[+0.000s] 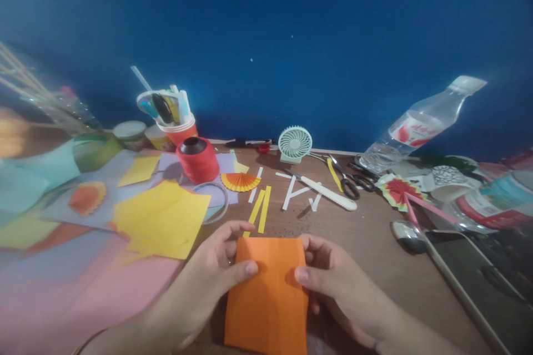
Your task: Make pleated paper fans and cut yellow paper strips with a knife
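An orange sheet of paper [266, 299] is held up at the bottom middle, between both hands. My left hand [222, 263] grips its left edge, thumb on the front face and the other fingers partly behind it. On the right edge, my right hand [328, 272] pinches the paper the same way, its thumb pressed on the front. Faint vertical lines run down the sheet. Just beyond it lie two yellow paper strips [264, 208], several white strips [289, 191] and a white-handled craft knife [328, 194].
Coloured paper sheets [162, 222] cover the left side. Behind them stand a red thread spool [199, 161] and a cup of pens [181, 127]. A small fan [295, 144], scissors [347, 180], a tilted plastic bottle [420, 122] and a phone [474, 283] lie further right. Near the middle sits a folded paper fan [240, 181].
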`<state>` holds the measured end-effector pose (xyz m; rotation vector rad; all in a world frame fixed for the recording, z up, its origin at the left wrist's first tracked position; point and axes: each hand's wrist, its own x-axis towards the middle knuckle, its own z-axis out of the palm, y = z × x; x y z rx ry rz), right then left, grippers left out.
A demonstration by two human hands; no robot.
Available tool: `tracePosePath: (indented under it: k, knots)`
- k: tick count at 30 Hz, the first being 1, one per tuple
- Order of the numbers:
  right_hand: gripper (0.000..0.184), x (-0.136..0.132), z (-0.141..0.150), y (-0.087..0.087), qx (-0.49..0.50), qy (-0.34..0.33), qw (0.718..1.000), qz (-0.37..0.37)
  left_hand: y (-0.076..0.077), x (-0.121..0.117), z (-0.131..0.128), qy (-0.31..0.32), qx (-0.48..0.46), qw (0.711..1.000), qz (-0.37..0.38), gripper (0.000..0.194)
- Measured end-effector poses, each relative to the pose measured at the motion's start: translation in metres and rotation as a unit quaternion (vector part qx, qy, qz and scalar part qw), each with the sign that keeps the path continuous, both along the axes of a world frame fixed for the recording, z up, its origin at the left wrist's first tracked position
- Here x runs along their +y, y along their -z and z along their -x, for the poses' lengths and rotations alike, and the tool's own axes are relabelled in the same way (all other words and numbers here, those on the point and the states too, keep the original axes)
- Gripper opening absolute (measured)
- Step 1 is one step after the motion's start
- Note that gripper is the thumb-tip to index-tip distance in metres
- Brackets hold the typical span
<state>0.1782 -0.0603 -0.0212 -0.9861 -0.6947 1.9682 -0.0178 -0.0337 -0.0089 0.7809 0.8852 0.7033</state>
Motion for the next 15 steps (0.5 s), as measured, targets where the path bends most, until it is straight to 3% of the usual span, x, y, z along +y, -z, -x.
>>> tracePosePath:
  k: [5, 8, 15]
  knots:
    - [0.028, 0.0000, 0.0020, 0.0004, -0.070, 0.049, 0.996, -0.021, -0.0054, 0.0004, -0.0015, -0.015, -0.013, 1.000, 0.012, 0.030]
    - [0.029, 0.0014, 0.0017, -0.0011, -0.095, 0.069, 0.993, -0.025, -0.0070, 0.0000, -0.0026, 0.019, 0.020, 1.000, -0.004, 0.039]
    - [0.032, 0.0033, -0.0034, -0.0062, -0.110, -0.009, 0.994, -0.003, -0.0063, 0.0012, -0.0026, 0.072, 0.036, 0.996, -0.039, 0.049]
